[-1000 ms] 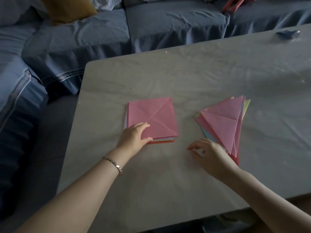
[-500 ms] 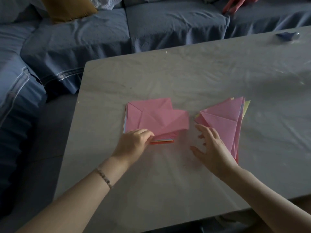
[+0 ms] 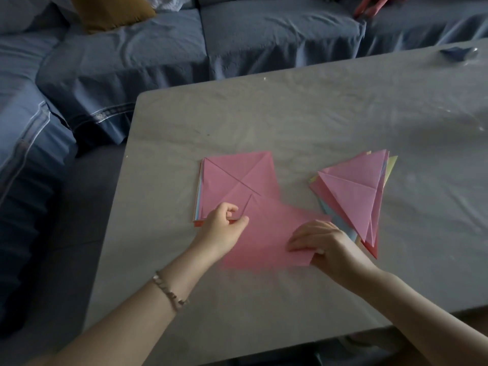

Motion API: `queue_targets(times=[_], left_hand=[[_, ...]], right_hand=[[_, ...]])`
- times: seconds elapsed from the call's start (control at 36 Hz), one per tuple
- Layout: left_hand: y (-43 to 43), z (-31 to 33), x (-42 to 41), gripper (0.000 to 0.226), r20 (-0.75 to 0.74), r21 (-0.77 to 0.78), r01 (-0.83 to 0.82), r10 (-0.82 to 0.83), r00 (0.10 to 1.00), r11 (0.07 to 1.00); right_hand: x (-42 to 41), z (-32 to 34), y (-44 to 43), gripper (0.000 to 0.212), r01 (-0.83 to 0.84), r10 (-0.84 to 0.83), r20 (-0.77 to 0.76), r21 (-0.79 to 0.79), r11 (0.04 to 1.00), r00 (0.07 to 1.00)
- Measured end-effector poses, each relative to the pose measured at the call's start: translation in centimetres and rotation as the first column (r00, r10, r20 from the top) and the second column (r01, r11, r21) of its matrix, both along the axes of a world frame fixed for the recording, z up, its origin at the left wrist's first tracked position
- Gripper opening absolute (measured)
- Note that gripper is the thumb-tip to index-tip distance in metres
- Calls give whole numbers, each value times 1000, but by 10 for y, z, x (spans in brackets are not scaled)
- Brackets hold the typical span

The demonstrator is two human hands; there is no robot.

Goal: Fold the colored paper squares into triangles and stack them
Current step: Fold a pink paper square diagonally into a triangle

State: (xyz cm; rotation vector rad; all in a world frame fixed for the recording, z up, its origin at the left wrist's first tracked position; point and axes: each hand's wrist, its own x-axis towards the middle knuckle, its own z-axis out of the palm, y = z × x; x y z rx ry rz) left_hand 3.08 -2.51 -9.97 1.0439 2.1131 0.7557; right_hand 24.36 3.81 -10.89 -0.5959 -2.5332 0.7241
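Pink sheet [image 3: 266, 233]: one paper square, off the stack of squares [image 3: 235, 178]. It lies just nearer the person than the stack and overlaps its near right corner.
Left hand [image 3: 224, 228]: at the stack's near edge, thumb and curled forefinger pinching the sheet's left corner.
Right hand [image 3: 324, 244]: right of the stack and nearer the person, fingers curled over the sheet's opposite corner, apparently pinching it.
Handling: likely almost weightless, thin and limp, quick to crease or tear, and apt to slide on the table [image 3: 290, 114]. Opposite corners look like the best hold. One corner could then be laid on the other and the diagonal pressed flat.
Pile of triangles [image 3: 353, 199]: right of the stack and apart from it. Pink is on top, with yellow and blue edges below.
Hard to make out: blur smears the sheet's outline, so its creases and near edge cannot be read. I cannot tell whether it touches the table. The right thumb is mostly hidden, and the number of squares in the stack is unclear.
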Motion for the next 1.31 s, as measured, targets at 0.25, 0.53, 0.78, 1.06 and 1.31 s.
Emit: queue_targets(times=[0.25,0.53,0.78,1.06,1.31], left_hand=[[29,8,9,31,195,-234,-71,118,974,970],[28,4,2,39,6,94,-168,168,986,981],[17,20,6,12,75,314,-47,24,997,948],[-10,42,38,15,154,393,125,-199,968,911],[-20,58,47,11,231,487,-34,-90,969,873]], right_hand=[[6,-8,-12,19,-75,86,140,-78,994,986],[6,1,-18,27,-132,153,159,-133,982,975],[-4,26,-11,26,16,-35,-76,-242,970,996],[-23,42,-2,12,293,-441,-145,-562,773,886],[-28,50,-10,12,387,-589,-111,-656,648,800]])
